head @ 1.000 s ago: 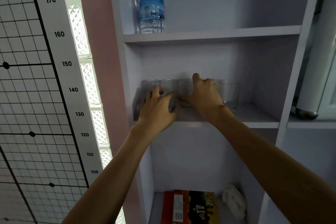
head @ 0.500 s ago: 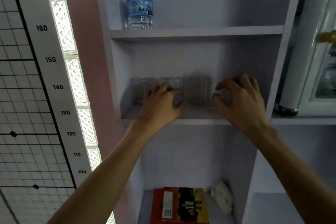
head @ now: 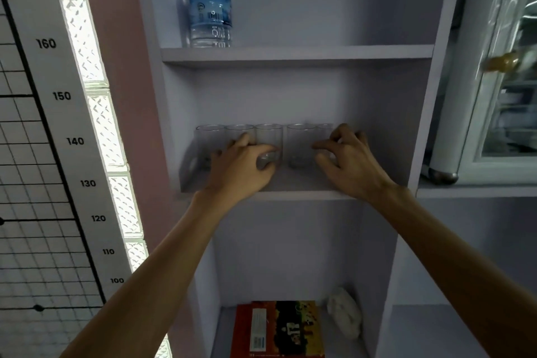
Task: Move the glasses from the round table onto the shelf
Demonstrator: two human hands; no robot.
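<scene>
- Five glasses (head: 268, 142) stand upright in a row on the middle shelf (head: 302, 193), side by side.
- My left hand (head: 242, 167) is curled around the lower part of the second and third glasses, gripping them.
- My right hand (head: 347, 161) is claw-shaped at the row's right end, fingers bent around the fifth glass; whether it grips, I cannot tell.
- The fourth glass stands free between my hands, nearer my right.
</scene>
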